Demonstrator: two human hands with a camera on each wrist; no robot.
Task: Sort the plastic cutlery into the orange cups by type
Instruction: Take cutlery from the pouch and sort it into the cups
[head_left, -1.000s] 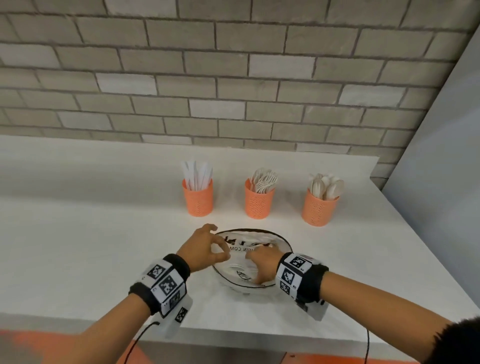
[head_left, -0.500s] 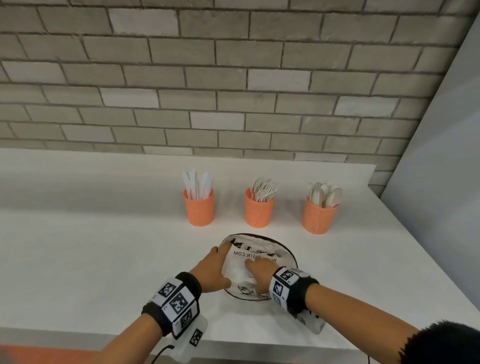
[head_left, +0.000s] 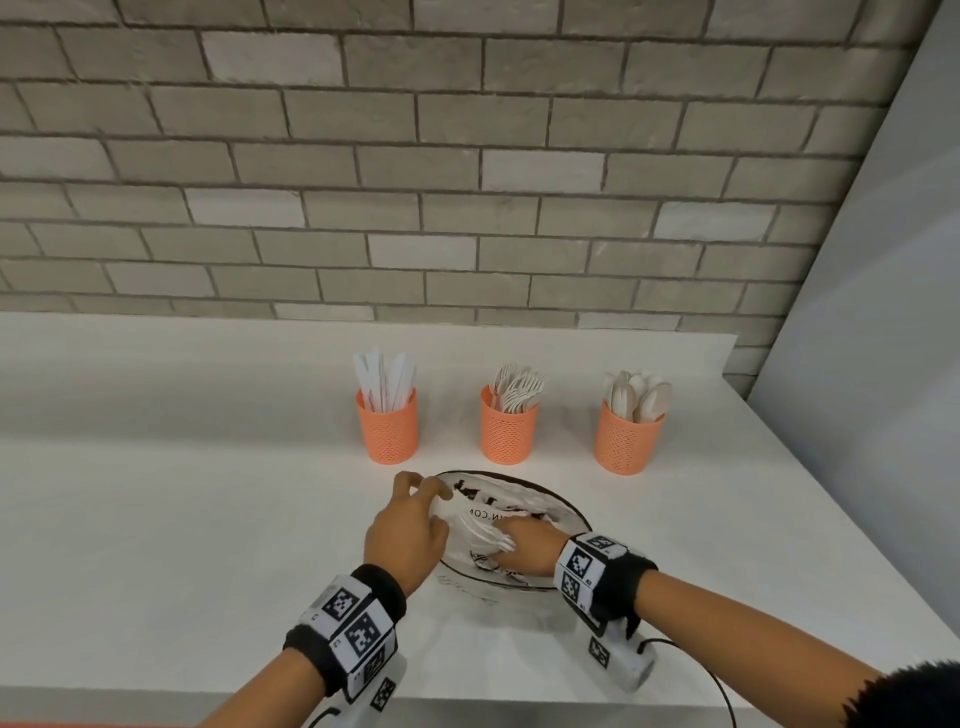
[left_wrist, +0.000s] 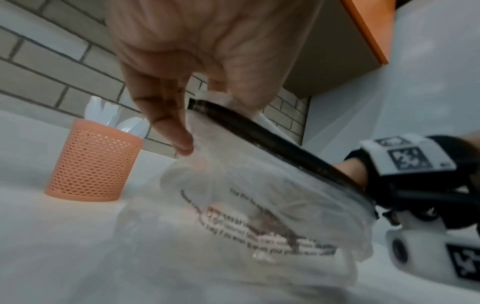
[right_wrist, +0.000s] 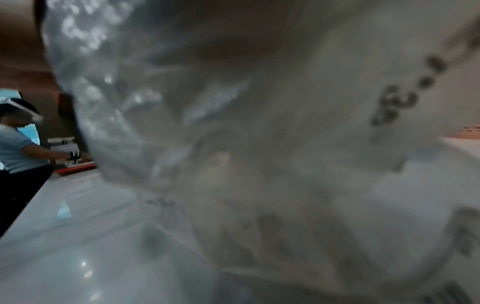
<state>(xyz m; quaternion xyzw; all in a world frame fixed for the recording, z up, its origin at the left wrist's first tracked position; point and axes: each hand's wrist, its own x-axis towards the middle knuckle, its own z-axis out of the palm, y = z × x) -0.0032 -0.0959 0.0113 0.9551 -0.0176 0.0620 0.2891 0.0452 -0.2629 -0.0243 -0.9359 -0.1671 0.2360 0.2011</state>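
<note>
The left hand (head_left: 405, 530) pinches the black rim of the thin, limp plastic bag (head_left: 511, 525) while the right hand (head_left: 524, 545), inside it, closes on light, stiff, slippery forks (head_left: 485, 535), best taken by the handles.

Three upright orange cups (head_left: 502, 434) of sorted cutlery (head_left: 517, 391)

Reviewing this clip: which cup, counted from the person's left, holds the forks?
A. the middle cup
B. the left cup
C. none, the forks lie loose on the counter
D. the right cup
A: in the head view, tined heads stick out of the middle cup, knives stand in the left cup and spoons in the right cup.
</note>
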